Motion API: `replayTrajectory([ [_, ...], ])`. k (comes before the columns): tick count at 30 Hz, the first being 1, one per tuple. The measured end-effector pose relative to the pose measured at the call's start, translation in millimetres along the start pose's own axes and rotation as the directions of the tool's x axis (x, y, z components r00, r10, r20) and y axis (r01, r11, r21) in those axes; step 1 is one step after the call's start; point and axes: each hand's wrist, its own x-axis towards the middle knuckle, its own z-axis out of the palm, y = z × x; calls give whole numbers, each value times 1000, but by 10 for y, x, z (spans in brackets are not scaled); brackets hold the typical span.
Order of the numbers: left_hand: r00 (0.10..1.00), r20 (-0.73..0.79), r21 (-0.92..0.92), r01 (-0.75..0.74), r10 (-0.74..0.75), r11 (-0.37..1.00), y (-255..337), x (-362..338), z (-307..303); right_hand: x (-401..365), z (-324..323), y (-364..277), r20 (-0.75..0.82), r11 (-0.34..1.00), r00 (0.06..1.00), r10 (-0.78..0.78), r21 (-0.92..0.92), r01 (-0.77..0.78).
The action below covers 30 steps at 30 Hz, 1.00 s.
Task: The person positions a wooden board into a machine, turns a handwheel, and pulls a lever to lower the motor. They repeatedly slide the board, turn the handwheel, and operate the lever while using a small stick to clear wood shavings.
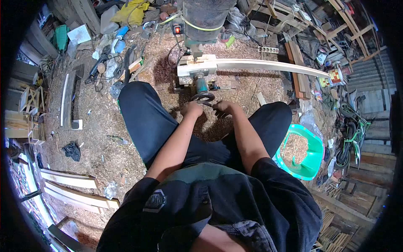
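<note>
A black handwheel sits at the near end of a machine's green shaft. My left hand is closed at the wheel's lower left rim. At its lower right, my right hand has its fingers curled by the wheel's handle; shadow hides part of the fingers. Beyond the wheel, the machine's clamp holds a long pale wooden board, which reaches out to the right. A large dark motor housing with a yellow-green band stands above, beside a lit red switch.
Wood shavings cover the ground. A green basin of shavings lies by my right knee. The board's far end lies on a can. Brown planks pass under the board. More boards lie at lower left; a power strip is behind.
</note>
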Motion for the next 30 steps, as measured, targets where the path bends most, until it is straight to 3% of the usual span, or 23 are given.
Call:
replayTrajectory([
  [1, 1000, 2, 2, -3, 3, 1000, 10, -39, 9, 141, -11, 93, -3, 1000, 1000, 1, 3, -1],
  [3, 999, -29, 15, 21, -21, 1000, 18, -141, 14, 392, -43, 202, -200, 908, 967, -157, -413, 62],
  [4, 999, -30, 15, 22, -21, 1000, 34, -246, -27, -291, 79, -160, -193, 907, 971, -144, -418, 52],
  [7, 991, -112, -80, 60, -69, 995, 72, -519, -171, -190, 250, -279, -222, 863, 962, -159, -505, 26],
  [9, 957, -288, -177, -26, -27, 984, 44, -601, -176, -134, 289, -215, -219, 863, 971, -96, -505, -28],
  [10, 917, -398, -182, -109, 28, 977, -16, -565, -113, -38, 319, -144, -300, 816, 938, -175, -576, -32],
  [11, 916, -401, -181, -112, 30, 977, -62, -522, -68, 56, 324, -97, -370, 765, 891, -261, -643, -43],
  [13, 799, -598, -285, -278, 56, 917, -148, -446, -23, -148, 382, -176, -360, 801, 887, -290, -598, 19],
  [15, 755, -655, -340, -325, 26, 882, -196, -402, -23, -394, 426, -226, -336, 853, 879, -338, -505, 135],
  [16, 707, -707, -389, -374, -12, 842, -219, -374, -34, -483, 406, -276, -292, 949, 945, -146, -311, 51],
  [17, 709, -705, -392, -373, -13, 841, -258, -335, -55, -460, 430, -258, -292, 949, 946, -144, -312, 48],
  [19, 690, -722, -499, -471, -48, 727, -397, -85, 3, -142, 474, -109, -429, 783, 826, -367, -621, 25],
  [20, 748, -657, -544, -384, -94, 746, -375, -201, -107, -6, 512, -123, -435, 786, 826, -359, -617, 16],
  [21, 747, -658, -546, -386, -95, 744, -377, -186, -135, -130, 539, -197, -437, 785, 824, -360, -620, 15],
  [23, 840, -503, -703, -260, -204, 662, -382, -156, -142, -621, 605, -371, -313, 824, 840, -442, -512, 243],
  [24, 841, -501, -705, -261, -204, 659, -384, -166, -148, -698, 590, -448, -253, 936, 935, -247, -314, 162],
  [25, 861, -478, -732, -282, -172, 621, -386, -194, -154, -518, 600, -379, -254, 935, 936, -245, -318, 159],
  [27, 893, -439, -776, -322, -98, 543, -398, -236, -189, -124, 681, -242, -415, 753, 780, -469, -649, 107],
  [28, 894, -439, -777, -324, -95, 541, -397, -237, -195, -82, 661, -204, -418, 753, 779, -468, -650, 104],
  [30, 891, -452, -780, -366, -52, 508, -389, -222, -189, -109, 567, -151, -261, 753, 798, -544, -572, 326],
])
